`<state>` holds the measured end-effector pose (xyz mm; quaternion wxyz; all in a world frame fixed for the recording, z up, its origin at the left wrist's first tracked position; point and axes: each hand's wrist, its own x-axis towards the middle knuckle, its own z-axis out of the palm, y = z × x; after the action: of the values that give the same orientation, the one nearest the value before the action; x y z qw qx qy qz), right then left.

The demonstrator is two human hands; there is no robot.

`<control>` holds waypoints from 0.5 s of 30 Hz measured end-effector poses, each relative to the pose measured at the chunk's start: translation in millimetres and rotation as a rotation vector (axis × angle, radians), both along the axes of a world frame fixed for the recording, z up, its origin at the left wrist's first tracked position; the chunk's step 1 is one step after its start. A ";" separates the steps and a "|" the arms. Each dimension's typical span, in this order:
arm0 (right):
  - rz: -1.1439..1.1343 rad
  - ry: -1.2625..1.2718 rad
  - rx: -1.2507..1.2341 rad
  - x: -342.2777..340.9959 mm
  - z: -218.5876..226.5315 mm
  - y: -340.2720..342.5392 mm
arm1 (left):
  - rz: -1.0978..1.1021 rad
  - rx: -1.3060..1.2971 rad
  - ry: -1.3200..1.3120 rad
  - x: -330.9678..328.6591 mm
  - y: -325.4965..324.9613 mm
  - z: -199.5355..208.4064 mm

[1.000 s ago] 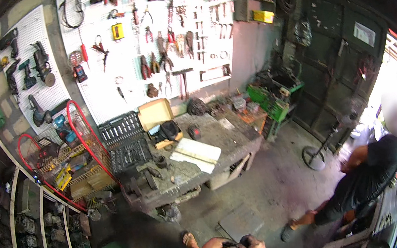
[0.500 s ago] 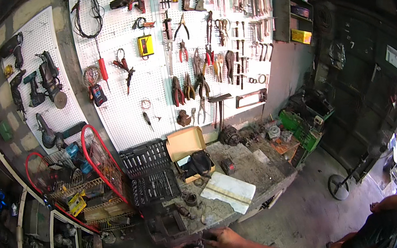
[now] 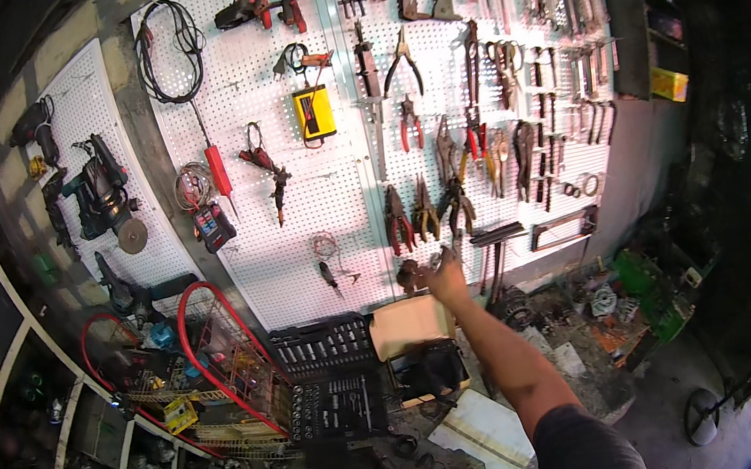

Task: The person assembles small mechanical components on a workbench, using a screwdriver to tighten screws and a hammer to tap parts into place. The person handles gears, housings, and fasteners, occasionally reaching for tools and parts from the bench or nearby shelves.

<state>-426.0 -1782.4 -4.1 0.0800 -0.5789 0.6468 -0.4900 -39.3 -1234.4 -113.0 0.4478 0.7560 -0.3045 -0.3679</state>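
Observation:
My right arm [image 3: 527,376], in a dark sleeve, stretches up over the workbench to the white pegboard [image 3: 293,255]. There my right hand [image 3: 447,284] meets the lower part of the board, its fingers up among hanging metal tools. Just left of it hangs a rusty brown round part [image 3: 412,275]. Above it hang red-handled pliers [image 3: 399,222], yellow-handled pliers [image 3: 425,212] and dark pliers [image 3: 457,207]. The fingers are too small and blurred to show whether they grip a tool. My left hand is out of the picture.
Below the arm, the bench holds an opened socket set [image 3: 334,406], an opened cardboard box [image 3: 411,325] with a dark thing in it, and a white pad [image 3: 482,434]. A red-railed wire rack [image 3: 220,350] stands left. A hacksaw frame [image 3: 564,229] hangs right of the hand.
My right hand has gone from low in front of the bench up to the pegboard. My left hand has left the picture. The view has shifted, with the board now larger.

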 end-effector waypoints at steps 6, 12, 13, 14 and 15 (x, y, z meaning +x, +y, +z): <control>-0.217 -0.011 -0.059 3.6 27.5 -110.7 | 0.088 0.021 0.035 -39.3 -20.5 27.7; -0.261 0.081 -0.469 48.4 0.6 -106.7 | 0.244 0.057 0.180 -40.2 -13.5 10.2; -0.234 0.098 -0.377 59.5 -6.0 -105.3 | 0.237 0.037 0.205 -38.4 -16.7 8.4; -0.107 0.013 -0.337 64.2 -9.7 -108.2 | 0.227 0.026 0.225 -39.6 -16.9 9.7; -0.166 0.030 -0.194 71.2 -12.1 -113.0 | 0.228 0.055 0.212 -43.0 -18.7 12.9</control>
<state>-354.9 -1895.4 -16.2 -0.0269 -0.5354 0.6433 -0.5466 -82.2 -1253.1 -100.1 0.4953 0.7546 -0.1574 -0.4005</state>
